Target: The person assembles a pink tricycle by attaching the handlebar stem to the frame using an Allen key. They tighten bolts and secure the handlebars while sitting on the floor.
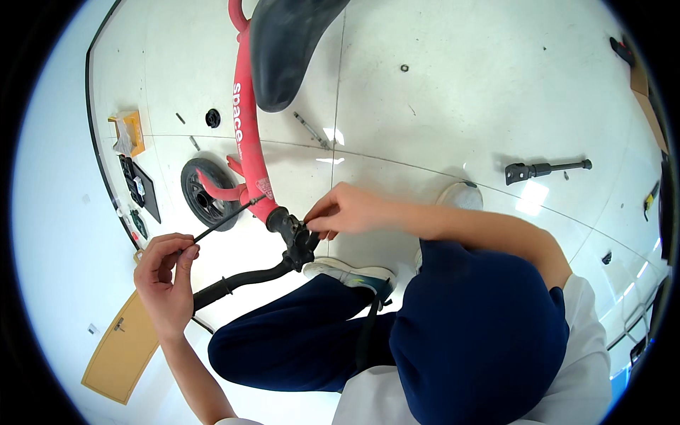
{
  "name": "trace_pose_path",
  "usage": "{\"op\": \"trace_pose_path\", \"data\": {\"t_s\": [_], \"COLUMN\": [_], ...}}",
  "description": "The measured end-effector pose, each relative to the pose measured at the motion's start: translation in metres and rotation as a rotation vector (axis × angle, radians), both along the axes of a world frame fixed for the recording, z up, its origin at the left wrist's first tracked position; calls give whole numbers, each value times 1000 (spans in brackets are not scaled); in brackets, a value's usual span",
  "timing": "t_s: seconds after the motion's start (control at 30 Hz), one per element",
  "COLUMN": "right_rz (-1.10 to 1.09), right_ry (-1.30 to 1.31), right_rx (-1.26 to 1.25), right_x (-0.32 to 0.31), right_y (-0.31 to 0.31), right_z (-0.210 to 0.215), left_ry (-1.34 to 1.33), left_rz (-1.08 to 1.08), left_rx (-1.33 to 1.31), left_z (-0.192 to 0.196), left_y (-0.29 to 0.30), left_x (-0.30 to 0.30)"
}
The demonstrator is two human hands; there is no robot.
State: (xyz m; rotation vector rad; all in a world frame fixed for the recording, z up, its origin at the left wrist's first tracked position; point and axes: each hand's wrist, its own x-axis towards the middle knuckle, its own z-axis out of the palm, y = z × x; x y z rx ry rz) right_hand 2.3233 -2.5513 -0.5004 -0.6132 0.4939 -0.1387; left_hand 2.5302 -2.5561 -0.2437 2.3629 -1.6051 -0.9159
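Thin black rod [221, 223] runs from your left hand [166, 280] up toward 2 o'clock to the red bike frame [248, 134]. L fingers pinch its near end, closed on it. Black stem clamp [294, 237] sits at frame's lower end; your right hand [347, 210] pinches it from 3 o'clock. Small black wheel [202, 195] at 9 o'clock of frame. Kickstand [545, 168] lies well apart, 3 o'clock, on the white floor [460, 92].

Bright, even overhead light; glare patches on glossy white floor [453, 106] near centre & right. Soft shadows. Strong fisheye bend, dark vignette at rim; focus sharp.
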Motion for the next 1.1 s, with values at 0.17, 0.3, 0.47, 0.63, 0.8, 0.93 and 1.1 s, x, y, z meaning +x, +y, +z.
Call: {"op": "trace_pose_path", "data": {"t_s": [0.17, 0.3, 0.47, 0.63, 0.8, 0.93, 1.1], "right_rz": [-72, -60, 21, 33, 63, 211, 433], "right_ry": [29, 85, 98, 139, 262, 201, 134], "right_rx": [-67, -50, 125, 47, -163, -475, -729], "right_x": [-2, -2, -6, -14, -15, 9, 33], "right_y": [-3, -6, -9, -21, -55, -70, -67], "right_z": [17, 24, 25, 28, 44, 85, 111], "left_ry": [-16, -19, 64, 191, 342, 445, 456], "left_rz": [13, -24, -58, -17, 9, 44, 20], "left_rx": [-15, -18, 3, -24, -30, -37, -73], "left_z": [-9, -12, -10, -7, -8, -10, -9], "left_y": [4, 5, 13, 20, 23, 27, 20], "left_x": [2, 2, 15, 32, 44, 51, 54]}}
